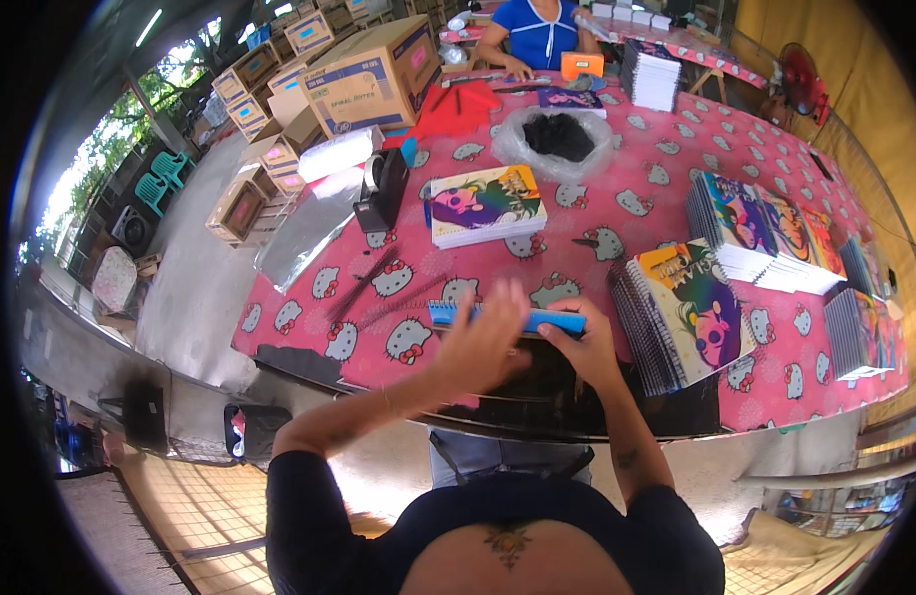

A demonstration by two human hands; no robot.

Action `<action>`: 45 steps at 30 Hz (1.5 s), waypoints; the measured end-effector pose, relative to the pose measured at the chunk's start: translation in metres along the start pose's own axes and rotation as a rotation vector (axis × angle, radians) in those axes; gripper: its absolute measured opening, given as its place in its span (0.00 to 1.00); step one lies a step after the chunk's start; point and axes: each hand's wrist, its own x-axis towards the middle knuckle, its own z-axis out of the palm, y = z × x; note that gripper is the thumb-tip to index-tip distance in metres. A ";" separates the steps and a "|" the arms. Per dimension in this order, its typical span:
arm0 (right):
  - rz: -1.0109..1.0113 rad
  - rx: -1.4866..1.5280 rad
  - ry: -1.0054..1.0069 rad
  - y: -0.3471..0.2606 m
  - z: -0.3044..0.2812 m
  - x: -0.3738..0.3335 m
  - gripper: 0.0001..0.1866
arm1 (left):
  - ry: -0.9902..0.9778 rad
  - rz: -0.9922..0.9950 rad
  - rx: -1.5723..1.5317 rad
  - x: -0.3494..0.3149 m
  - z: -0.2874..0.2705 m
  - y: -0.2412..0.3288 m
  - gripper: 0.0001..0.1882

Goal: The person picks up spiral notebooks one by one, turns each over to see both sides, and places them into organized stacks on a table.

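Note:
Near the table's front edge, my right hand [583, 342] grips a thin blue-edged notebook [562, 320], thumb on the near side. My left hand [483, 342] is over the notebook's left part, blurred by motion, its fingers stretched out. A thin dark spiral coil [399, 305] sticks out to the left from the notebook's edge and lies above the tablecloth. More loose dark coils [364, 283] lie to the left. Right of my right hand is a stack of spiral notebooks [691, 312] with colourful covers. Farther ahead sits a pile of unbound books [486, 203].
A black tape dispenser [382, 188] stands left on the pink tablecloth [636, 203]. A plastic bag with black contents [557, 139] lies ahead. More notebook stacks [765, 233] stand at right, cardboard boxes [374, 79] at far left. Across the table is a person in blue [542, 35].

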 end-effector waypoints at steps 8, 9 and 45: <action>0.107 0.192 -0.133 0.005 -0.010 0.001 0.13 | -0.097 0.111 -0.045 -0.010 0.001 0.013 0.47; 0.069 0.139 -0.149 0.008 -0.013 -0.002 0.13 | -0.023 0.056 -0.015 0.000 0.001 0.008 0.46; 0.050 -0.114 -0.244 -0.039 -0.045 0.013 0.08 | 0.346 -0.082 -0.580 0.027 -0.009 0.009 0.12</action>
